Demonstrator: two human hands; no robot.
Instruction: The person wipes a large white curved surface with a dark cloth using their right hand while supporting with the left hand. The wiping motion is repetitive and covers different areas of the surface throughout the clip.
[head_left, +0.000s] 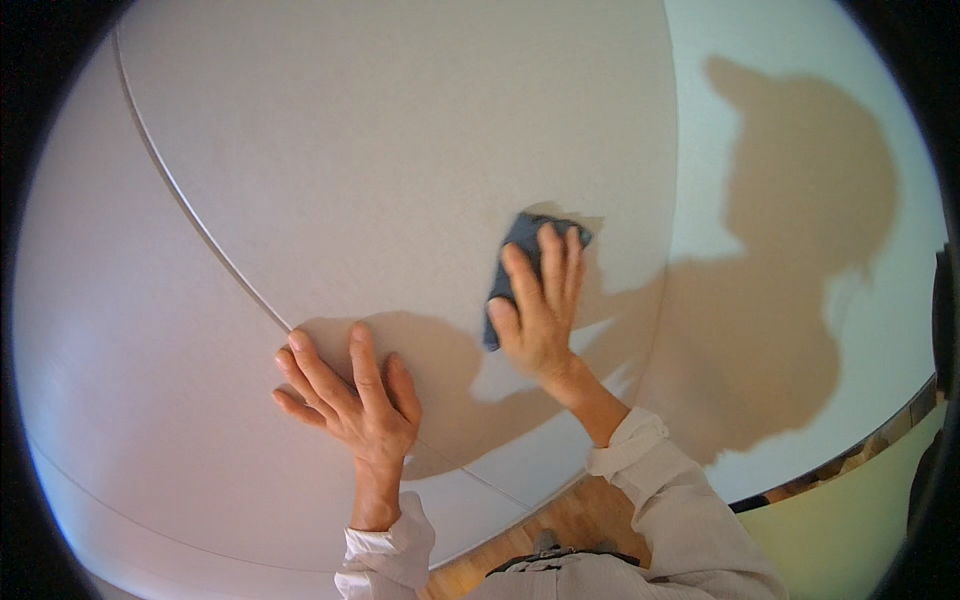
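A folded dark blue-grey cloth (529, 234) lies pressed against a large, smooth, pale panel (390, 150). My right hand (544, 322) is on the cloth, fingers slightly spread over it and the thumb at its lower left side. To the left and lower down, my left hand (367, 409) rests on the pale surface with its fingers apart, and nothing is in it. Its fingertips lie at the lower visible end of a raised seam (196, 219) that runs up to the upper left.
Past a thin joint, a whiter panel (697, 90) continues on the right, with my shadow (810, 180) cast on it. A wooden floor (592, 510) shows below. At the lower right, a dark, patterned edge (832, 466) borders a yellow-green surface (825, 517).
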